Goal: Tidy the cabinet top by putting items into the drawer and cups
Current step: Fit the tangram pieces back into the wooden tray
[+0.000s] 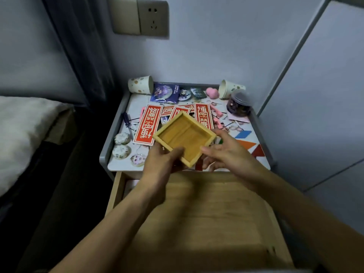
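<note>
The drawer [197,213] stands pulled out on the near side of the cabinet top [116,165]. Over the top's near edge a tray [184,135] is held by the left hand [163,162] at its near left side and the right hand [226,152] at its near right. Paper strips [146,125] lie mid-top, partly behind the tray. A screwdriver [127,122] lies by the left edge, with badges [121,144] nearer. The left cup [140,84] lies at the far left corner and the right cup [229,90] at the far right, a jar [239,104] just beside it. A bed [23,125] is to the left.
</note>
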Motion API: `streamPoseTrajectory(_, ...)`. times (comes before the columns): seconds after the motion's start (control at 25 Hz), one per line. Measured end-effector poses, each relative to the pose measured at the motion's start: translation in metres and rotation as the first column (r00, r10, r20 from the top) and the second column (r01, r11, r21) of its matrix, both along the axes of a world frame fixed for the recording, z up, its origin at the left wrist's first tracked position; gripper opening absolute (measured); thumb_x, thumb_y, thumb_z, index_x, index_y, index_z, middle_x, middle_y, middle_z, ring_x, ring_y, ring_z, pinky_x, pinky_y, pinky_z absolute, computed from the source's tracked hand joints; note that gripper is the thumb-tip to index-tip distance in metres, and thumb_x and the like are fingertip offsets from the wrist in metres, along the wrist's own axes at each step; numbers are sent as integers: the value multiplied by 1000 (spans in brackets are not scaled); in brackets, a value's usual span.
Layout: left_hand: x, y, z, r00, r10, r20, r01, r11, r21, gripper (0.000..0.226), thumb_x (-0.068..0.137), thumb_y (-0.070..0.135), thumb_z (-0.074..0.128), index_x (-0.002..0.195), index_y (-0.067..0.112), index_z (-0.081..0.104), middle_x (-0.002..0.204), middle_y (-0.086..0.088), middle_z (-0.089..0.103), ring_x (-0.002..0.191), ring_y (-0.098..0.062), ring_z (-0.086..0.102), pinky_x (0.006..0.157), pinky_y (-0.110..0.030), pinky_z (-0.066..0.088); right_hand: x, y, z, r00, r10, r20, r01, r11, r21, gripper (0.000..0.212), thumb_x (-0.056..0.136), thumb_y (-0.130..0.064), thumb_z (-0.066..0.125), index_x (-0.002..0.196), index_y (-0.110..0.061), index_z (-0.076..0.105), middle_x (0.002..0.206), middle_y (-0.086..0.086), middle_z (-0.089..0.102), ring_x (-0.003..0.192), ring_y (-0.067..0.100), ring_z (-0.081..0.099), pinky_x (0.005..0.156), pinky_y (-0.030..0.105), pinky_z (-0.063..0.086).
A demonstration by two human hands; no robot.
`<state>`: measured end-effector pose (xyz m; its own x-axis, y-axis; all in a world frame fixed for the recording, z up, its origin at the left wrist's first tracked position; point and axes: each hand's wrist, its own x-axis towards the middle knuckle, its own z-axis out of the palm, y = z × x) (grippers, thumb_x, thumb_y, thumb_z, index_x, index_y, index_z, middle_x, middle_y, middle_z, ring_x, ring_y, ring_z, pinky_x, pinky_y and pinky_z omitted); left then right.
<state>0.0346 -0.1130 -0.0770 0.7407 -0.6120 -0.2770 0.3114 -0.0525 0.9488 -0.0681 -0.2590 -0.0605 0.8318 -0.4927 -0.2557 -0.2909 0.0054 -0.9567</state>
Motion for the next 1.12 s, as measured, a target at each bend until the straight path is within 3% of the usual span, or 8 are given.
streamPoseTrajectory(0.04,3,0,-2,999,28,-25,-28,1000,2,37,94,8,58,130,10,52,114,-12,67,92,-25,70,62,-24,58,-2,-16,-3,998,13,-63,-25,980,-197,46,91,-18,66,130,-28,44,91,8,71,71,19,69,58,34,57)
streamPoseTrajectory(0.12,10,-1,-5,996,49,-76,-49,999,-2,37,95,6,57,131,10,51,116,-12,66,93,-27,70,62,-26,58,-7,-62,-8,977,-108,-186,-23,808,-589,46,84,-23,74,125,-27,53,96,1,68,77,20,67,60,37,56)
streamPoseTrajectory(0.2,12,-2,-5,994,36,-102,-37,999,-4,37,95,6,57,131,12,51,117,-12,66,92,-28,70,62,-27,58,-15,-103,-16,913,-212,-347,-133,652,-747,54,73,-25,84,121,-28,60,108,0,63,85,15,60,61,26,49)
streamPoseTrajectory(0.36,13,-1,-5,996,-16,-90,16,1000,-5,40,95,8,57,134,14,49,118,-10,64,94,-28,69,61,-25,57,-14,-133,-38,833,-80,-548,-406,586,-702,61,64,-28,90,119,-29,62,116,1,57,94,11,48,75,24,36)
streamPoseTrajectory(0.52,10,-7,-8,992,-50,-113,50,999,1,38,94,9,59,131,12,51,116,-11,66,91,-26,70,57,-22,55,-12,-139,-43,846,-45,-532,-432,527,-732,53,67,-31,88,113,-30,61,108,-5,49,97,11,46,77,24,34)
streamPoseTrajectory(0.88,10,-6,-15,988,-71,-140,71,997,-2,31,94,7,60,124,12,55,110,-11,69,87,-27,72,58,-25,56,-8,-149,-39,810,109,-576,-564,411,-716,35,76,-17,80,106,-27,64,112,-7,48,96,11,47,77,24,35)
streamPoseTrajectory(1.12,11,-7,-17,982,-96,-163,94,995,-18,31,93,8,61,123,12,55,109,-11,70,89,-28,73,60,-25,55,-3,-156,-40,778,151,-609,-617,360,-699,25,80,-24,77,97,-31,60,109,-8,50,100,13,46,79,28,39)
